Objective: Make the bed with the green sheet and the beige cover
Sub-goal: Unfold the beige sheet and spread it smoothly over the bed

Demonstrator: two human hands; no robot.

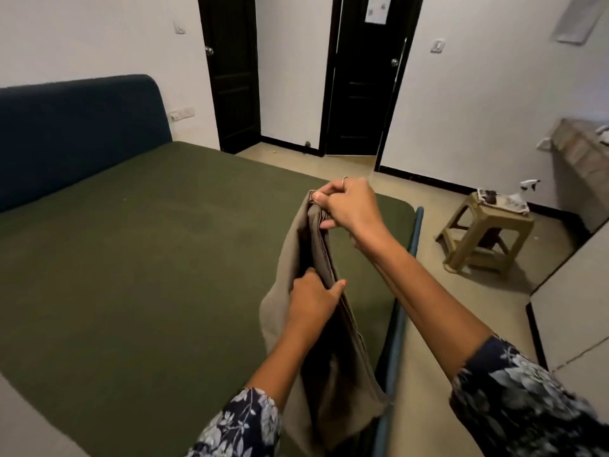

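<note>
The green sheet (pixel 138 252) lies flat over the whole mattress, up to the dark blue headboard (pixel 75 133). Above the bed's right edge I hold the folded beige cover (pixel 329 374), which hangs down in long folds. My right hand (pixel 346 206) pinches its top corner, fingers curled round the cloth. My left hand (pixel 313 298) grips the folded layers lower down, thumb over the edge. The cover's bottom end drops out of sight past my left sleeve.
A blue bed frame rail (pixel 400 311) runs along the right side. On the floor to the right stands a beige plastic stool (pixel 484 239) with a cloth and spray bottle (pixel 529 184). Two dark doors (pixel 234 77) are at the back. A cabinet corner (pixel 566 305) is at right.
</note>
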